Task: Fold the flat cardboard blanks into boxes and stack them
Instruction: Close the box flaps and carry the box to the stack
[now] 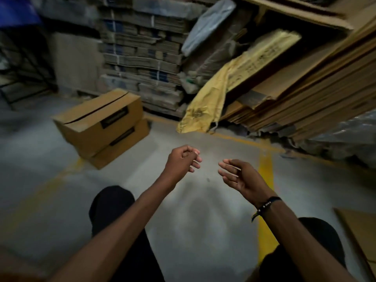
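Two folded brown cardboard boxes stand stacked on the floor at the left: the top box [97, 121] sits on the lower box [122, 147]. A large pile of flat cardboard blanks [305, 94] leans at the upper right. Another flat blank [360, 231] lies at the right edge near my knee. My left hand [182, 161] hovers over the bare floor, its fingers loosely curled and holding nothing. My right hand [242, 178] hangs a short way to its right, fingers relaxed and empty, a dark bracelet on its wrist.
Strapped bundles of flat cartons [140, 58] are piled high against the back. A yellow sack [205, 104] drapes over the blank pile. Yellow lines [265, 200] mark the grey floor. My dark-clad knees fill the bottom of the view.
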Motion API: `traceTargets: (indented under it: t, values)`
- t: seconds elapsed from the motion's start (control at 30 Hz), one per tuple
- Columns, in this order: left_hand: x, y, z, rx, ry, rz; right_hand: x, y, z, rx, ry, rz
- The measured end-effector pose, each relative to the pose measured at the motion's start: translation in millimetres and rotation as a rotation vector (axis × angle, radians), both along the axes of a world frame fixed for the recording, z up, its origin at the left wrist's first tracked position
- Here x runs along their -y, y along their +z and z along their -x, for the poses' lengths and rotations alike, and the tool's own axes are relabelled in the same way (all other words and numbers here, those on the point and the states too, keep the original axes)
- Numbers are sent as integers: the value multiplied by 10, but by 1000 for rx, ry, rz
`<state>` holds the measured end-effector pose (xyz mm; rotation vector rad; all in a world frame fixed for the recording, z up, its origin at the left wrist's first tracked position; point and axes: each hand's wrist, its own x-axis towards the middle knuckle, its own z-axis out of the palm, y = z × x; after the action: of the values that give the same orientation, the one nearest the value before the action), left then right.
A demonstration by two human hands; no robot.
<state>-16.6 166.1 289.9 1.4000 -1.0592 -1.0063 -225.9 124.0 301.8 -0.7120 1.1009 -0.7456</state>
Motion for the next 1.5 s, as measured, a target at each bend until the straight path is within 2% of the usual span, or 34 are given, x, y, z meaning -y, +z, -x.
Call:
traceTargets:
  t: [0.3, 0.57, 0.93, 1.07, 1.23, 1.37, 1.5]
  values:
    - [-166, -223, -1246, -22, 262, -29, 314, -157, -1492, -60, 279, 9]
    - [-44, -574, -2665, -39, 500, -143, 555, -374, -2935, -66, 519, 61]
    - [573, -1928, -4954, -348, 1020, -264, 1438, -1445, -5327, -124, 635, 40]
    - [886, -2456, -5588, -362, 1043, -251, 1731, -1948, -6259, -139, 629, 37]
    - [1337, -2804, -6210, -291, 992, -162, 2056, -2477, -7204, -148, 552, -34]
    - [1648, -2993, -6451, -212, 927, -41, 2098, -2774, -7618, -108, 526, -105]
    - [1717, -3225, -6430, -137, 975, -27, 2104, -3025, -7718, -111, 547, -97]
